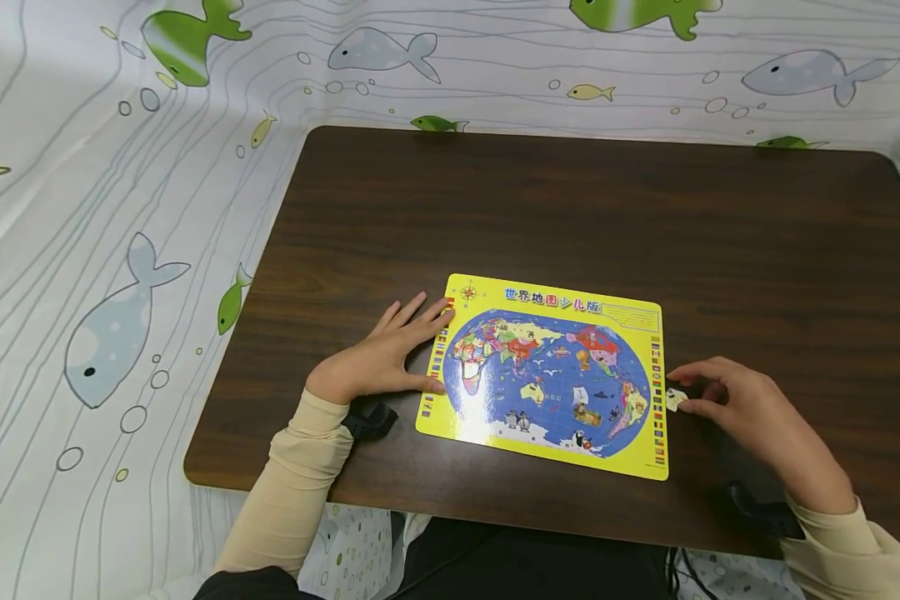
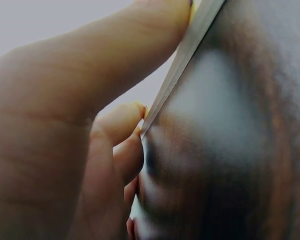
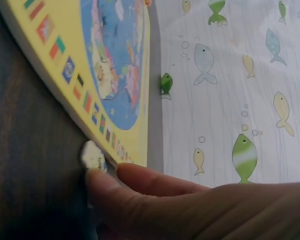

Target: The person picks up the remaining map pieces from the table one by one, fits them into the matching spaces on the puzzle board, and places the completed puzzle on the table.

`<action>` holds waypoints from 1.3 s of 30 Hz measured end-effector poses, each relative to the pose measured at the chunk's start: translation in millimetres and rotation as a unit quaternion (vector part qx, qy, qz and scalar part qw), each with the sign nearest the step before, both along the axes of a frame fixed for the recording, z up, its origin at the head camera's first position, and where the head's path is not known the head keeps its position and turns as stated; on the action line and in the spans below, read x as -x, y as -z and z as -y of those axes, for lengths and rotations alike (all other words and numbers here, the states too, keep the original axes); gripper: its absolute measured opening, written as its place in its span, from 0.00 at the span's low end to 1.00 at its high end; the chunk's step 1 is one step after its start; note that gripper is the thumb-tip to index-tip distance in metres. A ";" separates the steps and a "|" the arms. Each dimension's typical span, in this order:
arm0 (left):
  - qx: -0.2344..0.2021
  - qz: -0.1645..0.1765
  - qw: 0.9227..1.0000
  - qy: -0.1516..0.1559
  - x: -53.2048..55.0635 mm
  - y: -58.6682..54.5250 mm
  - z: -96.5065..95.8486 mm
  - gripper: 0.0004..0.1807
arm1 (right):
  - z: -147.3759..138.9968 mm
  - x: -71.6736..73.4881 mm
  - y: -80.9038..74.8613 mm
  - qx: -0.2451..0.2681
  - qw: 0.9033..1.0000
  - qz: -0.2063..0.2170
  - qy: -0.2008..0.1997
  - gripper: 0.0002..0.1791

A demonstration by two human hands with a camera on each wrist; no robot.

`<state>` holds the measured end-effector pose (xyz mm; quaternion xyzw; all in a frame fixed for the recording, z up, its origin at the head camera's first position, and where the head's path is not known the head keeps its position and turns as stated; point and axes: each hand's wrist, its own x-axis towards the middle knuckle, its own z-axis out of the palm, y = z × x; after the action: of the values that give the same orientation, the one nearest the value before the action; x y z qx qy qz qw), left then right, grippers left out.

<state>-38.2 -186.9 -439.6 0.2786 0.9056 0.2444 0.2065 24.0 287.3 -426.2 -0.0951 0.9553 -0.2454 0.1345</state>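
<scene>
A yellow-bordered world map puzzle board [image 1: 543, 467] lies on the table, slightly turned, with a blue oval map and rows of small flags down its sides. My left hand [image 1: 382, 358] is spread at the board's left side, its fingertips and thumb touching the border. In the left wrist view the thumb [image 2: 135, 45] lies along the board's edge [image 2: 177, 65]. Just off the right edge, my right hand [image 1: 750, 408] pinches a small cream puzzle piece [image 1: 675, 399] between thumb and index finger. The right wrist view has this piece [image 3: 93, 155] partly hidden behind the thumb.
The dark wooden table [image 1: 570, 208] extends behind and to both sides of the board. White cloth printed with fish [image 1: 382, 50] hangs behind and on the left. A black wrist strap [image 1: 371, 421] sits below the left hand, another [image 1: 765, 512] by the right wrist.
</scene>
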 end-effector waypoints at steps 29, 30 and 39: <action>0.000 -0.005 1.000 0.005 1.2 0.1 0.5 0.61 | 0.5 2.3 11.0 0.012 0.997 -0.068 -0.015 0.13; -0.001 -0.005 1.000 0.006 1.3 -0.2 0.6 0.61 | 1.6 2.5 10.9 0.010 0.998 -0.057 -0.009 0.12; 0.001 -0.006 1.000 0.004 -0.2 0.2 1.7 0.61 | 7.0 2.4 4.2 -0.017 0.999 0.011 0.048 0.13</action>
<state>-38.1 -188.6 -439.8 0.2832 0.9061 0.2411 0.2018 21.6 280.3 -430.5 -0.0438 0.9614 -0.2360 0.1343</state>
